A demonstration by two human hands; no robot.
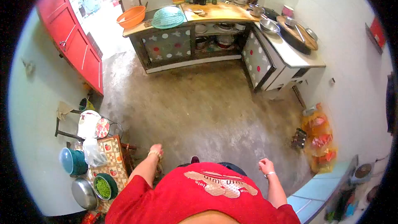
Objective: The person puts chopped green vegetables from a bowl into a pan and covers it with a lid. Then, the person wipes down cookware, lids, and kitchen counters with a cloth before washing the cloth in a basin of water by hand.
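My left hand (156, 149) hangs low in front of me, just right of a small table with a checkered cloth (118, 157). Its fingers are blurred, so their shape and anything in them cannot be made out. On my right, my right hand (266, 166) is held over the floor with its fingers curled in, and no object shows in it. A band circles each wrist. On the table stand a white plastic bag (94, 153) and a dark green bowl of green food (102, 187), with a metal basin (84, 193) beside it.
An L-shaped counter (226, 13) runs along the far wall, holding an orange basin (131, 17), a teal basket (168, 17) and pans. A red door (74, 33) stands open at left. Orange bags (320, 139) lie by the right wall. A chair (68, 134) is at left.
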